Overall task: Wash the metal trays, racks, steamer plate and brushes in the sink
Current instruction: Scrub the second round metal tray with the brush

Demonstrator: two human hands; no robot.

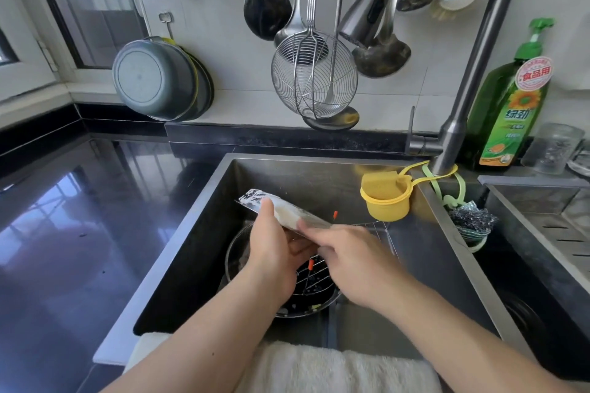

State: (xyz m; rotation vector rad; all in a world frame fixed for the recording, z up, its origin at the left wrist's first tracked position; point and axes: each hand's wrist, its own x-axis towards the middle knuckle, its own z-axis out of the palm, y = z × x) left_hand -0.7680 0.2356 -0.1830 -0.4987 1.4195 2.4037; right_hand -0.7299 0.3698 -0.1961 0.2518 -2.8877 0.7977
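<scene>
Tray: one flat metal tray (281,212), soapy white on top, held tilted above the sink (447,252), its far-left end highest.
Left hand: the left hand (271,252) grips the tray's left part, thumb on top, fingers curled underneath.
Right hand: the right hand (354,260) pinches the tray's near-right edge, fingers bent onto it.
Below the hands: one round pan (303,306) on the sink floor with a wire rack (319,274) on it; two orange tips show.
Open room: bare sink floor right of the pan; the black tabletop (79,217) lies to the left.
Edges: one white towel (335,367) drapes the near rim; one yellow cup (388,198) hangs at the far-right wall, under the tap (472,73).
Far right: one green soap bottle (510,105).
</scene>
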